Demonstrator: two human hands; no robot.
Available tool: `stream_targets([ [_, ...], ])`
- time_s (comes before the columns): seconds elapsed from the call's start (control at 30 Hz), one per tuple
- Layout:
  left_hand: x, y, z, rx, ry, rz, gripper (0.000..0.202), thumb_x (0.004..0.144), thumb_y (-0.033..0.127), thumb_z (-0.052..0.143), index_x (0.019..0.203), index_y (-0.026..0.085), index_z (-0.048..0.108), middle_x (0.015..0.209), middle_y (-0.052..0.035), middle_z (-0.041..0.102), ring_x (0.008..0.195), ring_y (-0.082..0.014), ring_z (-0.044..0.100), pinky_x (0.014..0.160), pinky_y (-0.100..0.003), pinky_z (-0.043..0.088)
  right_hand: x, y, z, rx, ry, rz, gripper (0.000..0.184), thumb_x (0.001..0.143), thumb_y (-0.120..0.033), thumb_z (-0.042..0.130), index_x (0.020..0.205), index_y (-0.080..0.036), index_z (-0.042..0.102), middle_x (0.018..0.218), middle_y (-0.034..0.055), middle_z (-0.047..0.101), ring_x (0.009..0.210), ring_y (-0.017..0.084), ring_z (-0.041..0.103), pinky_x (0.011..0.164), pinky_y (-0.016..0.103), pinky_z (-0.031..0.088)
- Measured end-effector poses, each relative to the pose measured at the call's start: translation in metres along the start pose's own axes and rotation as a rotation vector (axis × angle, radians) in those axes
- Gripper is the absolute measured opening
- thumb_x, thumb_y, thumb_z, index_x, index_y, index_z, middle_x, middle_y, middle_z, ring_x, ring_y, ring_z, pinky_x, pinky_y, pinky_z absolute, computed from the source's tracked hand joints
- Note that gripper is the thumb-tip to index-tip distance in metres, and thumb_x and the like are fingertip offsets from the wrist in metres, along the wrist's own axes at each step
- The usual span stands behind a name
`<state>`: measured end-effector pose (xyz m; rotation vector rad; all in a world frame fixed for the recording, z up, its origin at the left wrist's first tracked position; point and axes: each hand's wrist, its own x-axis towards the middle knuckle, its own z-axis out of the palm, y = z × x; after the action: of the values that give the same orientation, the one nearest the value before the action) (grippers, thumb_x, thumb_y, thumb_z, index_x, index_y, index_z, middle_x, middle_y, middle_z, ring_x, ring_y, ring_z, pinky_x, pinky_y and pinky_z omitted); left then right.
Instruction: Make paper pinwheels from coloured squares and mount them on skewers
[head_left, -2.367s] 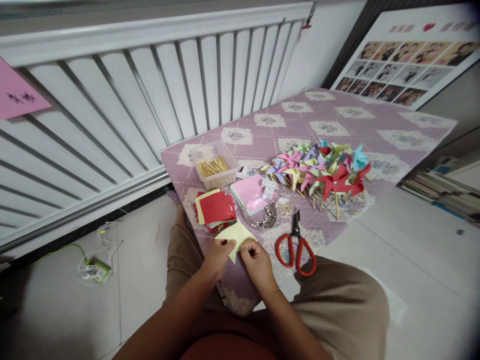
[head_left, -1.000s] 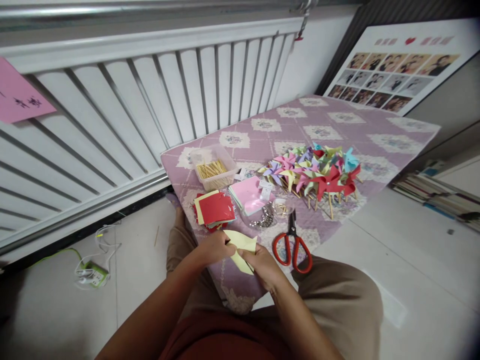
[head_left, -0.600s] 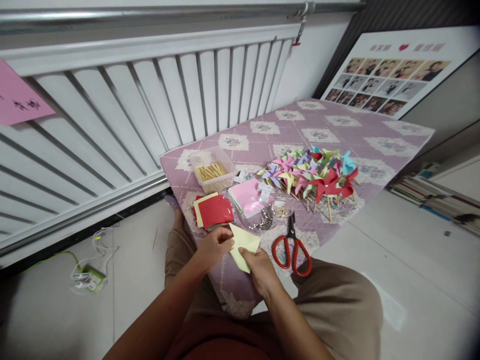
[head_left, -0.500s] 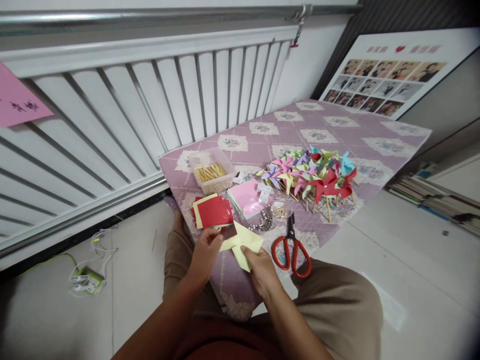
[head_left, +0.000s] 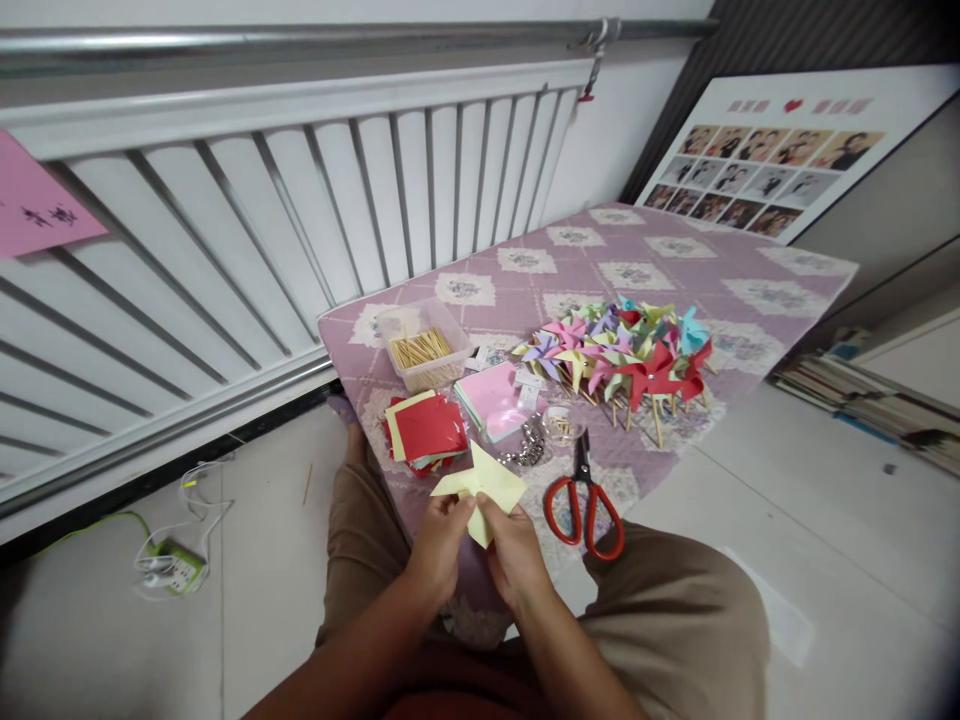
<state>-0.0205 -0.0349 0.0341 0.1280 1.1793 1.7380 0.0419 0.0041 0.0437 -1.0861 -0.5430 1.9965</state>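
A pale yellow paper pinwheel (head_left: 499, 482), without a stick, is held above the near end of the table by both hands. My left hand (head_left: 444, 535) is closed on its left side, thumb close to the centre. From the right, my right hand (head_left: 514, 545) pinches it with the thumb pressed near the middle. The fingers under the paper are hidden. Just beyond lie a stack of red and yellow paper squares (head_left: 431, 428) and a pile of small metal fasteners (head_left: 531, 442). Red-handled scissors (head_left: 583, 505) rest to the right of my right hand.
A clear plastic box (head_left: 424, 350) holds many thin sticks. Pink paper squares (head_left: 491, 395) lie beside a small round tub (head_left: 560, 425). Finished pinwheels (head_left: 622, 350) are heaped farther right. A white radiator (head_left: 420, 190) borders the table (head_left: 517, 290); a power strip (head_left: 180, 567) lies on the floor.
My left hand has moved right and inward, from the pinwheel's left tip to near its centre. My right hand still holds the paper, its thumb now closer to the middle.
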Motion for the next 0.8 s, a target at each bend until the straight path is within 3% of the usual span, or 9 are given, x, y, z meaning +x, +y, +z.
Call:
stream_targets([
  [0.13, 0.004, 0.005, 0.008, -0.053, 0.058, -0.042, 0.030, 0.060, 0.029, 0.079, 0.084, 0.014, 0.070, 0.083, -0.0069, 0.074, 0.074, -0.0182, 0.067, 0.078, -0.030, 0.050, -0.001, 0.003, 0.000, -0.042, 0.006, -0.004, 0.029, 0.063, -0.027, 0.077, 0.090, -0.018, 0.070, 0.086, 0.0052, 0.079, 0.083, 0.025, 0.073, 0.075, 0.032, 0.056],
  [0.3, 0.004, 0.008, 0.010, -0.046, 0.051, -0.054, 0.029, 0.059, 0.026, 0.078, 0.082, 0.012, 0.070, 0.082, -0.0077, 0.074, 0.073, -0.0181, 0.067, 0.072, -0.029, 0.051, -0.001, 0.005, -0.001, -0.058, -0.023, 0.006, 0.032, 0.065, -0.029, 0.077, 0.093, -0.018, 0.069, 0.088, 0.0056, 0.079, 0.081, 0.025, 0.072, 0.074, 0.033, 0.055],
  [0.47, 0.011, 0.014, 0.007, -0.016, 0.074, -0.033, 0.028, 0.059, 0.027, 0.077, 0.081, 0.013, 0.068, 0.081, -0.0064, 0.073, 0.069, -0.0169, 0.067, 0.069, -0.028, 0.050, -0.001, 0.001, -0.007, -0.088, -0.108, -0.023, 0.031, 0.071, -0.033, 0.075, 0.097, -0.020, 0.065, 0.090, 0.0036, 0.076, 0.073, 0.019, 0.068, 0.062, 0.028, 0.052],
  [0.6, 0.020, 0.023, 0.002, 0.006, 0.050, -0.051, 0.026, 0.060, 0.031, 0.075, 0.076, 0.014, 0.065, 0.068, -0.0039, 0.069, 0.061, -0.0176, 0.065, 0.064, -0.030, 0.050, 0.003, -0.002, -0.024, -0.224, -0.108, -0.179, 0.025, 0.075, -0.034, 0.073, 0.095, -0.023, 0.060, 0.080, -0.0029, 0.070, 0.065, 0.013, 0.061, 0.054, 0.021, 0.046],
  [0.73, 0.024, 0.032, 0.002, -0.019, 0.031, -0.052, 0.029, 0.058, 0.030, 0.074, 0.081, 0.017, 0.063, 0.077, -0.0039, 0.072, 0.070, -0.0199, 0.068, 0.068, -0.031, 0.052, 0.004, -0.003, -0.042, -0.469, -0.169, -0.435, 0.033, 0.076, -0.026, 0.071, 0.106, -0.024, 0.057, 0.096, 0.0024, 0.069, 0.091, 0.018, 0.063, 0.081, 0.029, 0.050],
  [0.8, 0.024, 0.033, 0.002, -0.006, 0.026, -0.044, 0.030, 0.058, 0.030, 0.073, 0.084, 0.018, 0.063, 0.081, -0.0047, 0.073, 0.074, -0.0206, 0.068, 0.069, -0.031, 0.052, 0.001, -0.004, -0.047, -0.633, -0.202, -0.551, 0.031, 0.079, -0.023, 0.066, 0.109, -0.024, 0.059, 0.098, 0.0040, 0.069, 0.094, 0.019, 0.063, 0.086, 0.032, 0.048],
])
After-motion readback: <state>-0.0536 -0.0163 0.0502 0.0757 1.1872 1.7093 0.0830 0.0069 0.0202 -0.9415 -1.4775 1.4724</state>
